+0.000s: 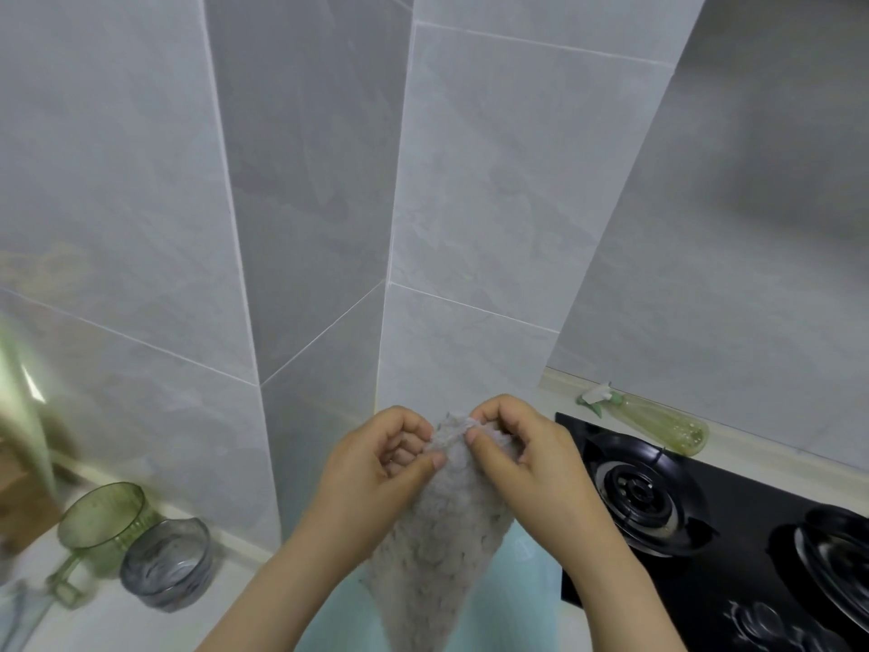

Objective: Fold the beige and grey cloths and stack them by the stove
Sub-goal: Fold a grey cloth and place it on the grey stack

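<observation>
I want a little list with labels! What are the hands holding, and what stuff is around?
grey cloth: hangs down from both hands
left hand: pinches its top edge
right hand: pinches the same edge
gas stove: on the right
spray bottle: lying behind the stove
green cup, grey cup: together on the left

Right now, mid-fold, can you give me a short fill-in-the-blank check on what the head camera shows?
1. The cloth hangs from the left hand and the right hand, whose fingers pinch its ____ edge.
2. The stove lies to the person's ____.
3. The spray bottle behind the stove lies on its ____.
4. Next to the green cup is a second cup, coloured ____.

Missing words: top; right; side; grey.
</observation>
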Demonstrator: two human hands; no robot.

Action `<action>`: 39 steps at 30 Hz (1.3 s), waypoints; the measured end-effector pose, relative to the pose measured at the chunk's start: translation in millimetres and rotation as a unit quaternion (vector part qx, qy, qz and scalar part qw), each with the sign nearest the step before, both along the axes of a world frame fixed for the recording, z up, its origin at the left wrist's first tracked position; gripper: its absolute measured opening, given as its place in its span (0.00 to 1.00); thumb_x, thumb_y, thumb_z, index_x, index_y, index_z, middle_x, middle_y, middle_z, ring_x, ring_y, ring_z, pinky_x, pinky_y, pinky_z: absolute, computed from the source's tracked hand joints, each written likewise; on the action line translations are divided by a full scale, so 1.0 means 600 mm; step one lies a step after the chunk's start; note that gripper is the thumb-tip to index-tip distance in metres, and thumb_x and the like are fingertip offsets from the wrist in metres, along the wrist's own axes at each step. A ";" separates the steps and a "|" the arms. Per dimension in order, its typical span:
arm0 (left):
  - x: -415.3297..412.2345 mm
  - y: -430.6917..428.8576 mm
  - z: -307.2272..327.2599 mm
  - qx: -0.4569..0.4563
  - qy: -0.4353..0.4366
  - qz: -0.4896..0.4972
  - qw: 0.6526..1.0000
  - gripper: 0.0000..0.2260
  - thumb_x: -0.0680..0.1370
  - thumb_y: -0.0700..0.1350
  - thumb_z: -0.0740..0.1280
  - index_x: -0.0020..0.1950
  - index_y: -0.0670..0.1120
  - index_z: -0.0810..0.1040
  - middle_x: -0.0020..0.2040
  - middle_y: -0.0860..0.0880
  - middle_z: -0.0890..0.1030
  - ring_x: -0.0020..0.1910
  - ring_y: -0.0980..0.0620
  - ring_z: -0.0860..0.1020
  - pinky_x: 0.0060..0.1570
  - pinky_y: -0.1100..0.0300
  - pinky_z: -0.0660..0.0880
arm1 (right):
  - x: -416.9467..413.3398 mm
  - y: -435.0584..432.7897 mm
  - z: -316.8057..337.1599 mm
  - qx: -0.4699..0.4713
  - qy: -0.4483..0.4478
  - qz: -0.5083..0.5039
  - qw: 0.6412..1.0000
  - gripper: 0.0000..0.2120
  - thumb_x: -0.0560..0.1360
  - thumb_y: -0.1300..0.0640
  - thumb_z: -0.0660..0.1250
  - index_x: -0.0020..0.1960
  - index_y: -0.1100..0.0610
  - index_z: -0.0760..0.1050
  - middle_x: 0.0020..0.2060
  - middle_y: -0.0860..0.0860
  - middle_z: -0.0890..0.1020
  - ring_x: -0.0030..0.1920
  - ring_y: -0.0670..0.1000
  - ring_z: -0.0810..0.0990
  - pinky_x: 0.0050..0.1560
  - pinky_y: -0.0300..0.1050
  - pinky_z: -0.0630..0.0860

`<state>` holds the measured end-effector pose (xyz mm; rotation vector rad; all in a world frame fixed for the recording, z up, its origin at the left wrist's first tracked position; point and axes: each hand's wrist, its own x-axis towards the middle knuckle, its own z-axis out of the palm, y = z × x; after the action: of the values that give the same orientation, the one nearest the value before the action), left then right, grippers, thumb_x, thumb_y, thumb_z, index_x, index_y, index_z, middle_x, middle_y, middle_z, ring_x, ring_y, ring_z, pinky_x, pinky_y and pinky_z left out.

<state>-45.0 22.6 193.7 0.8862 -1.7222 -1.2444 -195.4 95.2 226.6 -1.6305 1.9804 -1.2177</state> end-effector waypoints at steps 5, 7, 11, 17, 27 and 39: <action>-0.006 -0.002 -0.011 0.008 0.023 -0.010 1.000 0.07 0.69 0.45 0.74 0.41 0.52 0.77 0.33 0.52 0.77 0.35 0.54 0.74 0.37 0.62 0.74 | 0.001 -0.001 0.006 -0.004 -0.019 0.008 1.000 0.02 0.75 0.53 0.71 0.44 0.48 0.81 0.33 0.36 0.79 0.37 0.36 0.76 0.38 0.26 0.67; -0.004 -0.002 -0.012 -0.010 0.019 -0.019 1.000 0.08 0.71 0.45 0.74 0.42 0.52 0.75 0.34 0.51 0.77 0.35 0.55 0.74 0.38 0.63 0.74 | 0.002 -0.001 0.008 -0.022 -0.021 0.000 1.000 0.05 0.75 0.54 0.70 0.41 0.49 0.80 0.32 0.36 0.78 0.35 0.37 0.75 0.36 0.27 0.67; 0.002 -0.004 -0.016 -0.041 -0.002 -0.030 0.999 0.06 0.71 0.47 0.74 0.41 0.51 0.77 0.34 0.54 0.77 0.36 0.54 0.75 0.39 0.60 0.75 | -0.001 0.001 0.009 -0.047 -0.039 -0.009 0.998 0.05 0.75 0.55 0.70 0.40 0.48 0.80 0.33 0.39 0.80 0.36 0.39 0.76 0.36 0.29 0.68; 0.009 -0.010 -0.039 -0.082 -0.064 -0.060 0.993 0.15 0.69 0.59 0.68 0.37 0.47 0.79 0.32 0.47 0.75 0.32 0.58 0.70 0.34 0.64 0.66 | -0.010 0.000 0.011 -0.082 -0.061 -0.037 0.994 0.05 0.75 0.55 0.70 0.41 0.49 0.81 0.35 0.39 0.81 0.39 0.39 0.78 0.38 0.29 0.69; 0.016 -0.024 -0.094 -0.102 -0.172 -0.058 0.978 0.18 0.71 0.58 0.67 0.32 0.47 0.67 0.28 0.54 0.64 0.29 0.58 0.64 0.32 0.61 0.60 | -0.044 0.010 0.025 -0.149 -0.073 -0.112 0.980 0.06 0.74 0.54 0.70 0.39 0.50 0.80 0.33 0.39 0.80 0.36 0.39 0.75 0.37 0.29 0.69; 0.040 -0.046 -0.114 -0.077 -0.221 -0.009 0.972 0.09 0.74 0.46 0.70 0.35 0.45 0.80 0.35 0.47 0.80 0.35 0.53 0.77 0.37 0.60 0.72 | -0.099 0.026 0.000 -0.180 -0.100 -0.181 0.962 0.05 0.76 0.54 0.69 0.41 0.49 0.81 0.34 0.39 0.80 0.37 0.40 0.76 0.42 0.33 0.71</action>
<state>-20.8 -4.9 125.5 1.1149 -2.1465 -0.9541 -255.0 110.8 226.5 -1.2481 2.0722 -1.8933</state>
